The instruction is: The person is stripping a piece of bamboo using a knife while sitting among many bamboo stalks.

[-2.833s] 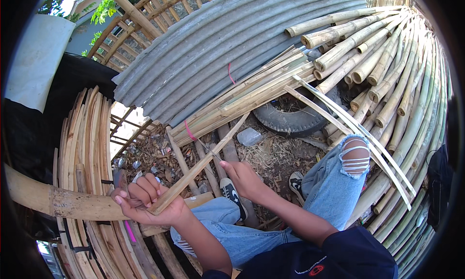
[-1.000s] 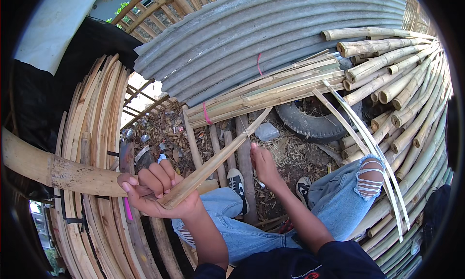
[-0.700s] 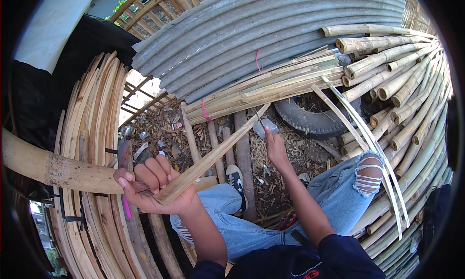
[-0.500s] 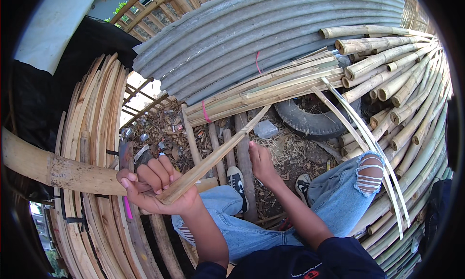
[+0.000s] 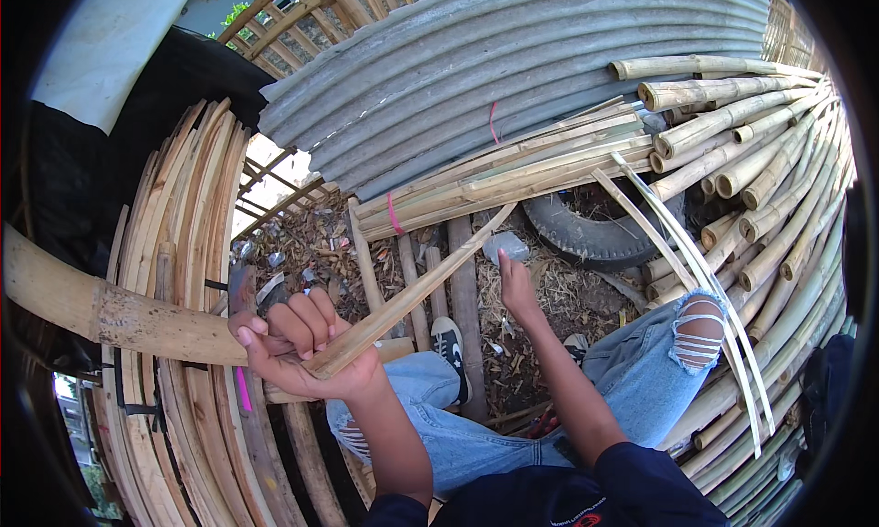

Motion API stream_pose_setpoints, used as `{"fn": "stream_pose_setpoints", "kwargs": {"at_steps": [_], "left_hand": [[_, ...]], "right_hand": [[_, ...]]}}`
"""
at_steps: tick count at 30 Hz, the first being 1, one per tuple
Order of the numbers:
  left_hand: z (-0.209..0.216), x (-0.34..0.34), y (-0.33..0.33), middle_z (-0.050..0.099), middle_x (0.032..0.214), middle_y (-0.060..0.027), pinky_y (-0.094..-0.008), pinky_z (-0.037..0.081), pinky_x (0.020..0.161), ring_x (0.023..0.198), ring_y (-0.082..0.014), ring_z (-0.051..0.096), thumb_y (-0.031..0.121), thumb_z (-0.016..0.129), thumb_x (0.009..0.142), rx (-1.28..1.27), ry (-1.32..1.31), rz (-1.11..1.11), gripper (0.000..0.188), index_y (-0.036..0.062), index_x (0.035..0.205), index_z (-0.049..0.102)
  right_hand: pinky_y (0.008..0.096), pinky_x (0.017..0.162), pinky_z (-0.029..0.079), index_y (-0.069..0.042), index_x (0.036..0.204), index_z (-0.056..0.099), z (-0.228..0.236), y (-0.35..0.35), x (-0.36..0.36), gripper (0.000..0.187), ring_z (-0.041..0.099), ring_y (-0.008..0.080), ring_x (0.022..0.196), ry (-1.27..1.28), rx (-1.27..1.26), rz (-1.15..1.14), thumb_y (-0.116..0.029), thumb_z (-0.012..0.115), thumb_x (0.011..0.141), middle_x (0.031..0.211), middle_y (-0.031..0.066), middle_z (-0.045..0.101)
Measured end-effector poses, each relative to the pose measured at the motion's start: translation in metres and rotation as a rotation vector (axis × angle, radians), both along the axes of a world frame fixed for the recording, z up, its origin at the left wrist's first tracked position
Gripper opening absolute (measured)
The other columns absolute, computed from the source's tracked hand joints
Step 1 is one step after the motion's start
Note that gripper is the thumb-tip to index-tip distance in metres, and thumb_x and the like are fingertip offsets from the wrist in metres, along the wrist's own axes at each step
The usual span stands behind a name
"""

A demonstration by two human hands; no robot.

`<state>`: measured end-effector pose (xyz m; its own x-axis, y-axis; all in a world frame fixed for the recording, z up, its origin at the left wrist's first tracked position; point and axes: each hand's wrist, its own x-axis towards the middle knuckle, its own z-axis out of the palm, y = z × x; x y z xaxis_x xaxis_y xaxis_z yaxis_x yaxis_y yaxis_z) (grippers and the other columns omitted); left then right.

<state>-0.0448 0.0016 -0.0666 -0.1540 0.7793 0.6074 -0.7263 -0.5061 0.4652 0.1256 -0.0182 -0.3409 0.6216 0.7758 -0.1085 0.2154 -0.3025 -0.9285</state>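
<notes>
My left hand [image 5: 307,344] is closed around the near end of a split bamboo strip [image 5: 426,289], which slants up and away to the right. A thick bamboo pole [image 5: 146,325] runs in from the left edge and reaches this hand; whether they touch cannot be made out. My right hand [image 5: 520,293] is a closed fist with the thumb uppermost, to the right of the strip and apart from it. Anything inside that fist is hidden. Two thin pale bamboo slats [image 5: 696,252] lean across my right knee.
Long split lengths [image 5: 179,216] are stacked at the left. A bundle of strips with a pink tie [image 5: 504,179] lies ahead, before corrugated sheeting [image 5: 513,69]. Whole bamboo poles [image 5: 778,188] fill the right side. A tire [image 5: 586,234] rests on the littered ground.
My right hand has moved a little to the right and farther away from me. The left hand keeps its grip on the bamboo strip, and the view has shifted slightly.
</notes>
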Motion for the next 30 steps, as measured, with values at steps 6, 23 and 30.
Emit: {"fn": "stream_pose_setpoints", "kwargs": {"at_steps": [6,23,30], "left_hand": [[-0.001,-0.009,-0.001,0.027,0.044,0.0035,-0.0238,0.022,0.041,0.037,-0.0069,0.021,0.028,0.034,0.1,-0.01,0.011,0.06,0.023,0.0121,0.086,0.043],[0.001,-0.007,0.004,0.028,0.046,0.0033,-0.0216,0.025,0.04,0.039,-0.0066,0.022,0.027,0.035,0.1,0.023,0.004,0.063,0.02,0.0115,0.089,0.041],[0.001,-0.003,0.003,0.029,0.046,0.0029,-0.0215,0.024,0.04,0.039,-0.0064,0.022,0.027,0.035,0.101,0.043,0.034,0.034,0.022,0.0103,0.088,0.041]], "right_hand": [[0.0535,0.068,0.036,0.01,0.076,0.053,0.049,-0.006,-0.004,0.053,0.05,0.0514,0.081,0.025,0.121,0.102,-0.033,0.034,0.1,0.076,0.0343,0.053],[0.0501,0.059,0.034,0.009,0.073,0.054,-0.004,0.002,-0.028,0.058,0.049,0.0453,0.061,0.26,0.219,0.053,-0.037,0.032,0.101,0.063,0.0263,0.053],[0.0548,0.065,0.034,0.011,0.076,0.054,0.005,0.028,0.005,0.052,0.05,0.0527,0.076,0.006,0.207,-0.064,-0.03,0.033,0.101,0.073,0.0351,0.051]]}}
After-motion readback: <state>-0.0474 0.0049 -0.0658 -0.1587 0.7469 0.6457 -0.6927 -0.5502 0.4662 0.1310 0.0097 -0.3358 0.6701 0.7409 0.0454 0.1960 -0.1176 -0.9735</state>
